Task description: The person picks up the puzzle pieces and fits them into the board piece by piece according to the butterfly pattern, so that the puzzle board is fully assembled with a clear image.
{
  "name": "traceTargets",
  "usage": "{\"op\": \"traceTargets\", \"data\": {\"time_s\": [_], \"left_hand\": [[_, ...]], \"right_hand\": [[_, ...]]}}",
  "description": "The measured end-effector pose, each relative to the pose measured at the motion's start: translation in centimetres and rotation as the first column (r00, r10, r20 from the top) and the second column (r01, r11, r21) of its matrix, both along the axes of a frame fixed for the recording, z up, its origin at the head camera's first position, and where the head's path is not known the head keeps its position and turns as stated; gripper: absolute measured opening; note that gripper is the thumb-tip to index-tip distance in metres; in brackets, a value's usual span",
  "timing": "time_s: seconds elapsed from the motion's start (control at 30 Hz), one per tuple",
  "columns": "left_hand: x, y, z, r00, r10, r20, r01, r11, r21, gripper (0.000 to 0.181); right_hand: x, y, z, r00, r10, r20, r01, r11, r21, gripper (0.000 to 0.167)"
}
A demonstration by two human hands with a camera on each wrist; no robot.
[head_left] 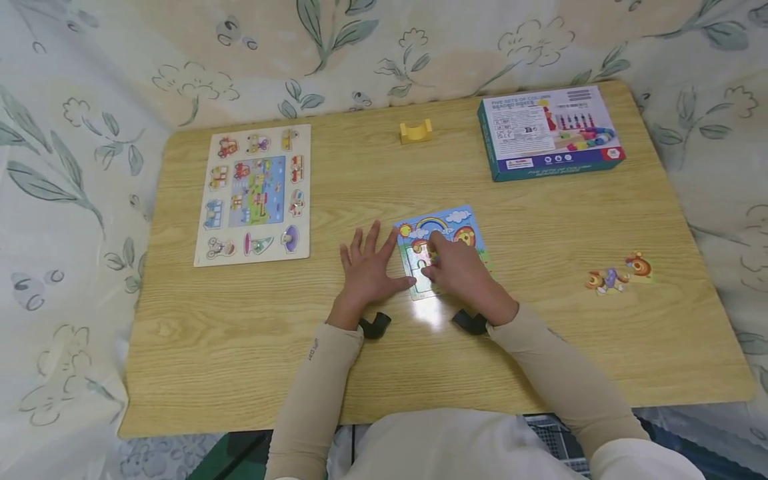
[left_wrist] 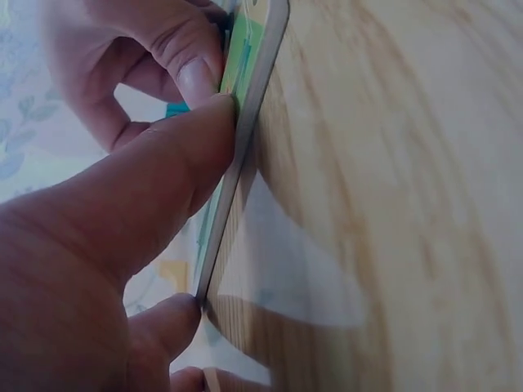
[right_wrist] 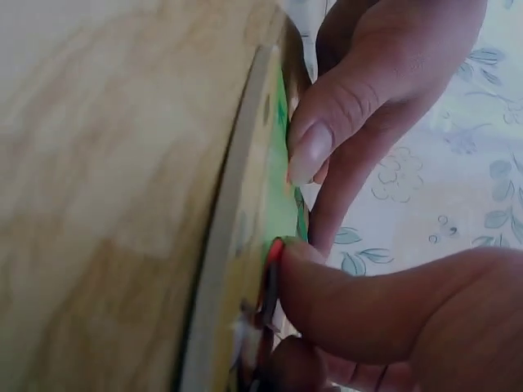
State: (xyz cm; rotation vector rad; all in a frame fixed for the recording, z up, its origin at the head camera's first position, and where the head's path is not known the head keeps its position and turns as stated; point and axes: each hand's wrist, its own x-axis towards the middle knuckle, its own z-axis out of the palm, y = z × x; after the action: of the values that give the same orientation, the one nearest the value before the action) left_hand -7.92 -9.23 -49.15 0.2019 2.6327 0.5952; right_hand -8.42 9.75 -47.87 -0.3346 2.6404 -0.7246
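Observation:
A small picture puzzle board [head_left: 423, 289] with a rainbow, sun and lion lies flat at the middle of the table, its lower left part showing bare piece outlines. My left hand [head_left: 372, 272] is spread beside its left side, the thumb resting on the board's edge. With thumb and curled index finger, my right hand [head_left: 467, 272] pinches a puzzle piece [right_wrist: 274, 251] over the board; the fingers hide most of that piece. Two loose puzzle pieces, one with a purple patch [head_left: 609, 280] and one with a brown head [head_left: 640, 266], lie on the right.
On the left lies a wooden knob puzzle [head_left: 303, 240] with vehicle pieces. A yellow plastic block [head_left: 416, 132] stands at the back, and a boxed bead set [head_left: 549, 133] lies at the back right. The wooden table [head_left: 228, 360] borders a floral curtain [head_left: 198, 87].

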Motion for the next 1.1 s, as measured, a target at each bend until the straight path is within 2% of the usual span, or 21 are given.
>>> {"op": "traceTargets", "data": {"time_s": [0.23, 0.5, 0.57, 0.67, 0.83, 1.0, 1.1], "left_hand": [[0.0, 0.0, 0.2, 1.000, 0.013, -0.004, -0.013, 1.000, 0.010, 0.099], [-0.4, 0.0, 0.2, 1.000, 0.023, 0.004, -0.023, 0.999, 0.040, 0.099], [-0.6, 0.0, 0.3, 0.999, 0.033, 0.006, -0.033, 0.998, 0.058, 0.095], [-0.8, 0.2, 0.4, 0.999, 0.047, 0.000, -0.047, 0.996, 0.073, 0.088], [-0.7, 0.7, 0.2, 0.999, 0.050, -0.011, -0.049, 0.997, 0.053, 0.087], [-0.4, 0.8, 0.1, 0.998, 0.062, -0.024, -0.061, 0.997, 0.036, 0.093], [-0.3, 0.7, 0.0, 0.998, 0.059, -0.014, -0.059, 0.998, 0.023, 0.095]], "right_hand": [[-0.4, 0.3, 0.0, 1.000, -0.013, 0.016, 0.013, 1.000, -0.021, 0.026], [-0.8, 0.2, -0.3, 0.998, -0.045, -0.040, 0.046, 0.999, 0.022, 0.027], [-0.9, 0.2, -0.2, 0.998, -0.027, -0.049, 0.029, 0.999, 0.026, 0.027], [-1.1, 0.1, 0.1, 0.998, 0.042, -0.047, -0.040, 0.998, 0.041, 0.025], [-2.3, -0.6, 0.4, 0.987, 0.160, 0.016, -0.161, 0.981, 0.109, 0.022], [-4.0, -1.9, 0.8, 0.976, 0.194, 0.103, -0.210, 0.960, 0.185, 0.022], [-4.0, -2.1, 0.6, 0.975, 0.197, 0.108, -0.215, 0.957, 0.197, 0.022]]}}
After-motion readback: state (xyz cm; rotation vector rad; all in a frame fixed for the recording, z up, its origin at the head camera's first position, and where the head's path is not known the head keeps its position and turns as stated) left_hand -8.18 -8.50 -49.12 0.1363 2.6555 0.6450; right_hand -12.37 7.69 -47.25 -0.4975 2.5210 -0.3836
